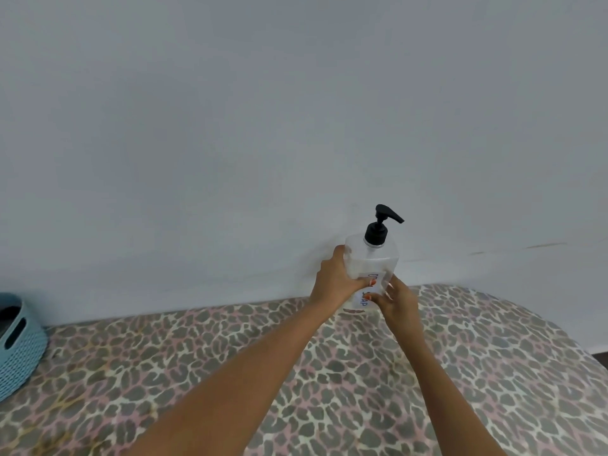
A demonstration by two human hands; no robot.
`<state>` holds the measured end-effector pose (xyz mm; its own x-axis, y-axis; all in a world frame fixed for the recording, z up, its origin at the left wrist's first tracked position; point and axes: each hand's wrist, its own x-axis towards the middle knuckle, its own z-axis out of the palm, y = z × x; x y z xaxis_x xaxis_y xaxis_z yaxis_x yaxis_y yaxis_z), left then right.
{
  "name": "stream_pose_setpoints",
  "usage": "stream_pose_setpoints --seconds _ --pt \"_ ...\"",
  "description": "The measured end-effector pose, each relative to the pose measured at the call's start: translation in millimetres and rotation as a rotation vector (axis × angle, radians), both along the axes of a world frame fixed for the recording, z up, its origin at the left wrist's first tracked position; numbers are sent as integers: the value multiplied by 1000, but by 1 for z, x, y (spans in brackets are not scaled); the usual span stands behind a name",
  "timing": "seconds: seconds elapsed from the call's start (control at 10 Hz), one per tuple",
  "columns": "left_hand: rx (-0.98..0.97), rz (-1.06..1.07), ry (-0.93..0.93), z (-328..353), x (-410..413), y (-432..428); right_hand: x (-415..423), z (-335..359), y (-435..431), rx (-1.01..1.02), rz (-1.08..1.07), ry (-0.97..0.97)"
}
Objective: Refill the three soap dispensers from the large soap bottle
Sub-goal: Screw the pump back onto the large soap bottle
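Closest to me are two bare forearms stretched out over a table (164, 373) covered in a leopard-print cloth, reaching toward the far edge by the wall. The left hand (335, 279) wraps the side of a clear soap bottle (371, 268), fingers curled round the back and thumb pressed across the front beside its paper label. The right hand (396, 301) cups the lower front corner, fingers pressed together against the plastic. A two-handed hold like this suggests the bottle is being steadied or lifted with care, being smooth and probably slippery. The bottle stands upright at the table's back edge, close to the wall; whether its base touches the cloth I cannot quite tell, as the hands cover it. Its black pump (381, 225) is screwed on, spout pointing right, so nothing can be poured or topped up yet. At the far left a blue woven basket (19, 343) sits on the cloth, well apart from the hands. No other dispensers are in sight. Behind everything is a plain pale wall (230, 126).
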<state>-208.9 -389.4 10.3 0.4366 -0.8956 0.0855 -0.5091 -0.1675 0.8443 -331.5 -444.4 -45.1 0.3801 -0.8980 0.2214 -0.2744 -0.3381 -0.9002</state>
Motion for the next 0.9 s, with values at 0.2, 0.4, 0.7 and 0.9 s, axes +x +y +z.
stream_pose_setpoints --seconds 0.2,0.4,0.7,0.9 --pt "74 10 -9 -10 -2 -3 0 -12 -4 14 37 71" --pt "97 -6 -23 -11 -1 1 3 -12 0 25 27 93" --pt "148 3 -63 -1 -3 23 3 0 9 22 -32 163" --pt "94 2 -135 17 1 54 -2 18 34 -39 -206 146"
